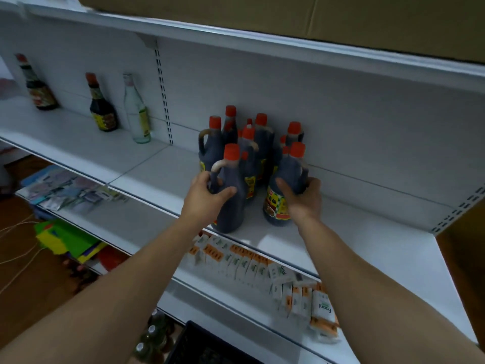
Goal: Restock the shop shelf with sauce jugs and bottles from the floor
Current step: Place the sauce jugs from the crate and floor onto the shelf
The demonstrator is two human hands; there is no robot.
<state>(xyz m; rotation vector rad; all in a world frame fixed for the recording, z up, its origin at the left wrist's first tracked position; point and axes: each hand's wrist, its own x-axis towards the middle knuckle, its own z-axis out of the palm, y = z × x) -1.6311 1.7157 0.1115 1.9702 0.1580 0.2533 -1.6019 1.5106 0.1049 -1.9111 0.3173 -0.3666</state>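
1. The white shelf unit (367, 227) fills the view. Its middle board runs from the left edge to the right upright.
2. A cardboard box (262, 14) lies on the board above, along the top of the view.
3. On the board below, rows of white-and-orange packs (252, 264) lie under the arms. Blurred flat packets (65, 187) lie further left.
4. A cluster of dark sauce jugs (262, 137) with orange caps stands packed together at the back of the middle board, against the rear panel.
5. Two more jugs stand upright in front of that cluster, near the board's front edge and a little apart from each other. The left jug (231, 208) has a pale handle, and the right jug (278, 206) shows its yellow and red label.
6. The left hand (207, 195) grips the left jug at its shoulder, with fingers curled round by the handle and the thumb across the front.
7. The right hand (304, 195) holds the right jug, with the thumb on the near face and the fingers wrapped round its right side.
8. Well apart on the left stand two dark bottles (102, 109) and, just right of them, one clear bottle (136, 111), all tilted by the lens.
9. A black crate (204, 345) shows at the bottom edge.
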